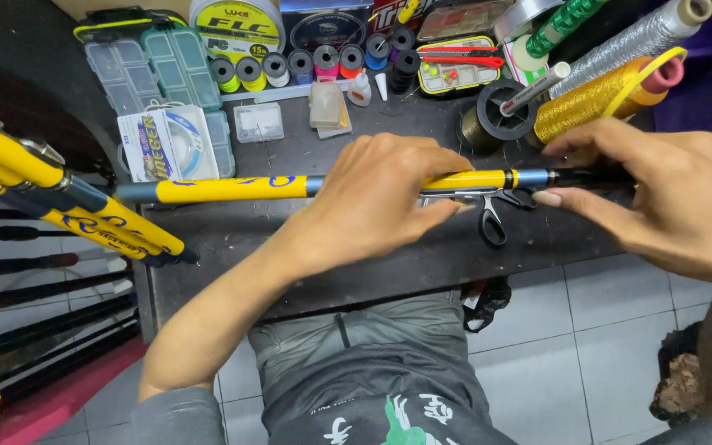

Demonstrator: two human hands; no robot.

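Far left: a rack of yellow-and-black rods leans in from the edge, tips toward the dark worktable. Behind them, clear compartment boxes and a packet of line. A yellow rod section with blue bands lies horizontal just above the table's front half, spanning from left of centre to the right hand. Left hand wraps over its middle, fingers curled around it, firm hold. Under the rod, black-handled scissors lie on the table. Row of small coloured thread spools along the back. Right hand pinches the rod's dark end between thumb and fingertips, narrow grip. Behind it, a gold thread cone and a silver one lie tilted.
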